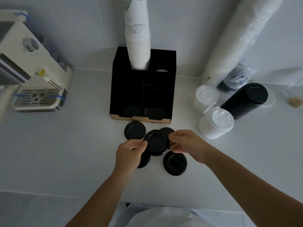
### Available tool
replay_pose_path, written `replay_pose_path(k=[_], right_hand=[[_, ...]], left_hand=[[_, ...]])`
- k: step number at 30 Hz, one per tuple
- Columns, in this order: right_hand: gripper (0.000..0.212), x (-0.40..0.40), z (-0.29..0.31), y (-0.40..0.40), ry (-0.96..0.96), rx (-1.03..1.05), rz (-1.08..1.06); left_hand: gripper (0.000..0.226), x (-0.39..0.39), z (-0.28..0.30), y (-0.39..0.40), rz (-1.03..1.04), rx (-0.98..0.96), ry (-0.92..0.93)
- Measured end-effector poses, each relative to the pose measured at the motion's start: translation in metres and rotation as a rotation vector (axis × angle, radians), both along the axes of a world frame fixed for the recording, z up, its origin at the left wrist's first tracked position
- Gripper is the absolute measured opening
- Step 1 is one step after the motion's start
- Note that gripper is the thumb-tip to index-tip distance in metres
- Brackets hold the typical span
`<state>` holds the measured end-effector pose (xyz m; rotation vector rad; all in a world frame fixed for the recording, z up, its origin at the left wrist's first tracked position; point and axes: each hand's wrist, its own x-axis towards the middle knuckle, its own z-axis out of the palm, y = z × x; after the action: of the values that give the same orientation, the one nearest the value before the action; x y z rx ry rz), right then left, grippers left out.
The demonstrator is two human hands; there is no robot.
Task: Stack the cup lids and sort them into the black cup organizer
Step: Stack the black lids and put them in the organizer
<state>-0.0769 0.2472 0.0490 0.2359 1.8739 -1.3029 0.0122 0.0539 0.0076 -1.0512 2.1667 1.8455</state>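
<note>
A short stack of black cup lids (156, 143) is held just above the white counter, my left hand (129, 153) gripping its left edge and my right hand (186, 145) its right edge. Loose black lids lie around it: one at the upper left (134, 132), one behind the stack (167, 131), one partly under my left hand (145, 160), one at the lower right (175, 163). The black cup organizer (142, 86) stands just behind them, with a tall stack of white paper cups (138, 38) in its back left slot. Its front compartments look dark.
A white coffee machine (32, 71) stands at the left. To the right are two stacks of white lids (205, 97) (216, 123), a lying stack of black lids (246, 100) and plastic-wrapped sleeves of cups (237, 46) leaning on the wall.
</note>
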Motion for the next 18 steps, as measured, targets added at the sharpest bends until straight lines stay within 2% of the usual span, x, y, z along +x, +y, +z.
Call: replay_pose_path(k=[4, 9, 18], right_hand=[[0.011, 0.016, -0.006, 0.022, 0.052, 0.093, 0.009], [0.014, 0.046, -0.025, 0.045, 0.071, 0.154, -0.097], [0.018, 0.087, -0.061, 0.054, 0.098, 0.224, -0.265]], left_hand=[[0.015, 0.010, -0.007, 0.023, -0.038, 0.031, 0.003], [0.026, 0.017, -0.016, 0.046, -0.168, 0.009, -0.009], [0.033, 0.018, -0.033, 0.067, -0.355, -0.123, -0.063]])
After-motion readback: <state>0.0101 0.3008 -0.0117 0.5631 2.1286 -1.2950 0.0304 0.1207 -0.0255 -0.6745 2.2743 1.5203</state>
